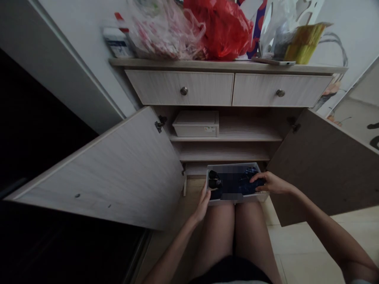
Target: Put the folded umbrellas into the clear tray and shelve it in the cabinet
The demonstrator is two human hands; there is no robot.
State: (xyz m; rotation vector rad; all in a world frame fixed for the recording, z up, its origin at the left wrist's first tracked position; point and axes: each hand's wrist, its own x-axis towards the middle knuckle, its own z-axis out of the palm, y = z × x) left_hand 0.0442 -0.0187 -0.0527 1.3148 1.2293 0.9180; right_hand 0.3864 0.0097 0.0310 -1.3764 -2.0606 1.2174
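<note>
A white open box (211, 202) rests on my thighs, in front of the open cabinet. Inside lie dark blue cloth items (232, 182), with a small dark rounded pair of things (213, 179) at the left end. Part of the contents is blurred over. My left hand (203, 202) grips the box's left side, thumb near the rim. My right hand (268, 183) reaches over the right rim, its fingers bent around dark patterned cloth (251, 172) at that end.
Both cabinet doors, left (118, 169) and right (325, 165), stand swung out beside me. A lidded white box (196, 123) sits on the upper shelf (248, 138). Two closed drawers (183, 81) are above. Plastic bags (222, 31), a bottle (118, 42) and a phone (274, 61) lie on top.
</note>
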